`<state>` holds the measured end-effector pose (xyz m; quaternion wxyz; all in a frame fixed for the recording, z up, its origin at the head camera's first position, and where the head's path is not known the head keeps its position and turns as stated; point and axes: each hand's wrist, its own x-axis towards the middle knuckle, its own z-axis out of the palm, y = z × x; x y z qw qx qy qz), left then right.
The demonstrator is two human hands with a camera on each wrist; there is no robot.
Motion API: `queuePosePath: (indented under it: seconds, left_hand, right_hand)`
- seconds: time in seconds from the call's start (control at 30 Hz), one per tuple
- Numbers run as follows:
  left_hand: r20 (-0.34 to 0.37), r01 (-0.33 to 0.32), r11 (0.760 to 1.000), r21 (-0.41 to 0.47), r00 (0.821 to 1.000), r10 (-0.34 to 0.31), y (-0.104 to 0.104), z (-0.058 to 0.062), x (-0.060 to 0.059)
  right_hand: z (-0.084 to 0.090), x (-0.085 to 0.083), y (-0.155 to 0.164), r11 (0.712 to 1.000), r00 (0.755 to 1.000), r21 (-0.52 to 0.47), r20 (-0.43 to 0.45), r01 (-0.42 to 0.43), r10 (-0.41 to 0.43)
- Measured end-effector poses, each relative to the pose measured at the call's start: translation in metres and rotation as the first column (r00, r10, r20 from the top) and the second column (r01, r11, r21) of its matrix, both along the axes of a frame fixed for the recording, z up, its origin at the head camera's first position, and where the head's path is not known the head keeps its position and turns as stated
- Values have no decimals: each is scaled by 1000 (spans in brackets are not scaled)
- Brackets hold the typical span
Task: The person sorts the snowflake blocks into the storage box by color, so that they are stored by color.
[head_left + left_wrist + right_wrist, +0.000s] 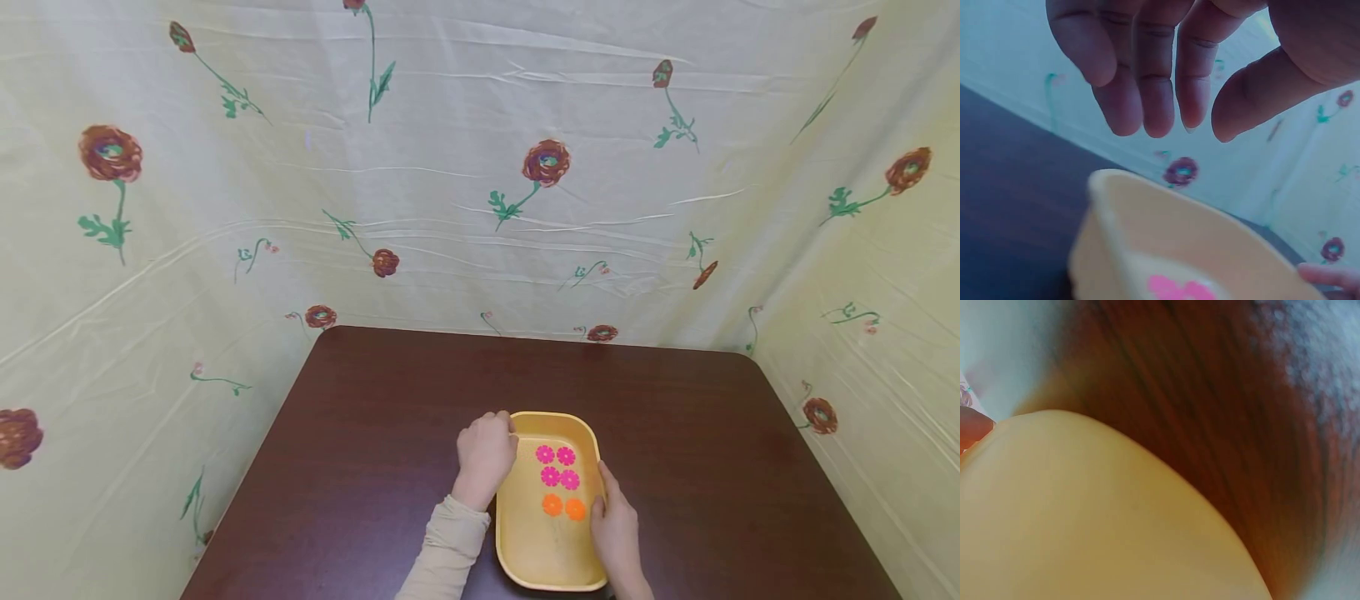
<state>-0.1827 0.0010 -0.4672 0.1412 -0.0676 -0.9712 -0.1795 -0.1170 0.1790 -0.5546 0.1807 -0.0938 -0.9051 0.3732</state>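
While I looked down, lower centre of frame:
Tray: yellow plastic, rounded corners, lying on the dark table.
Inside: four pink flowers, two orange flowers.
Left hand: loosely curled, gripping nothing, above the tray's far-left corner.
Right hand: fingers held the right rim.

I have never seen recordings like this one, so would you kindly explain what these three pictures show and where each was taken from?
There is no machine here: a person works with two bare hands and wears three cameras. The wide picture comes from the head camera, looking down at a dark brown table ringed by flowered cloth. On the table stands a yellow plastic tub holding four pink flower pieces and two orange flower pieces. The left hand is at the tub's far left corner; its wrist camera shows the fingers just above the rim, not closed on it. The right hand rests against the tub's right edge; its wrist camera is too close and blurred, showing only yellow wall and table.
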Motion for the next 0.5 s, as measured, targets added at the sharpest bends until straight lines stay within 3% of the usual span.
queuePosePath:
  seconds: [0.27,0.5]
  left_hand:
    - [42,-44,999,5,998,44,-28,-25,8]
    - [98,-11,1000,-30,995,14,-37,-44,21]
  right_hand:
    - [0,-1,0,1000,1000,6,8,-8,8]
    - [4,0,-1,1000,1000,3,12,-11,11]
